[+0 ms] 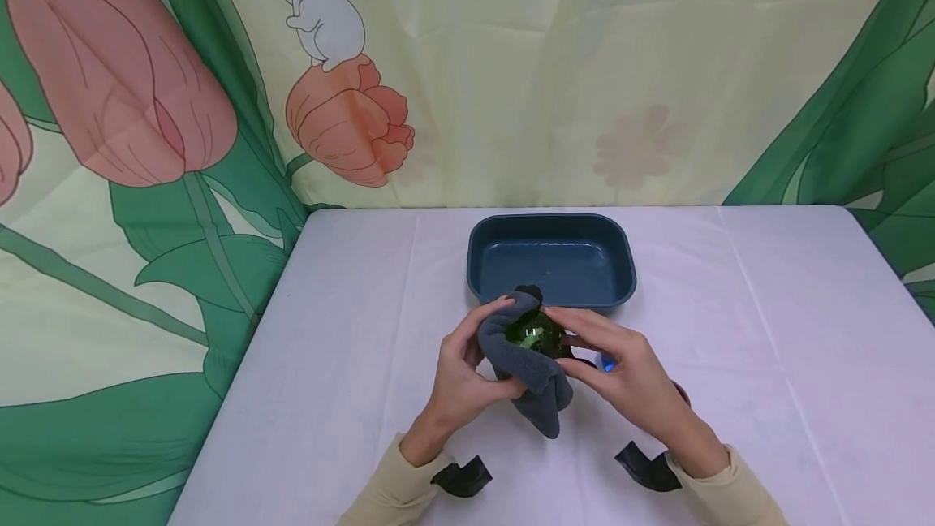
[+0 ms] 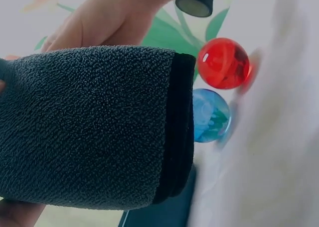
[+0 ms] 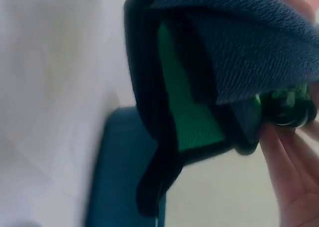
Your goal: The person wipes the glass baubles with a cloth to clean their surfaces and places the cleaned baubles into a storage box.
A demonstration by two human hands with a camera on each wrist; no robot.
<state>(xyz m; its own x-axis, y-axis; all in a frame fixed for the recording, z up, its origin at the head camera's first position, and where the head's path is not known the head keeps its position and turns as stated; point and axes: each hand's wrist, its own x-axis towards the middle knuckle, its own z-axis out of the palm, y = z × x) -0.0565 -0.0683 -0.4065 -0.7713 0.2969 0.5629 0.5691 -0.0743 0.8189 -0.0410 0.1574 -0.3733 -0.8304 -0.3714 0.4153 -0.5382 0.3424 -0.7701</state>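
Observation:
Near the front middle of the table, in the head view, my left hand (image 1: 467, 372) grips a dark grey-blue towel (image 1: 536, 376) with a black edge. The towel wraps partly round a shiny, see-through green ball (image 1: 539, 333). My right hand (image 1: 621, 355) pinches the ball's right side between fingers and thumb. In the left wrist view the folded towel (image 2: 89, 127) hides the ball. The right wrist view catches a bit of the green ball (image 3: 286, 100) beneath a towel fold, against the right hand's fingers (image 3: 281, 162).
Just beyond the hands stands a dark blue rectangular basin (image 1: 551, 266). A clear blue ball (image 2: 212, 115) and a clear red ball (image 2: 223, 62) lie on the table, largely covered by the right hand and wrist in the head view. A flowered curtain (image 1: 511, 104) hangs behind the white-covered table (image 1: 730, 307).

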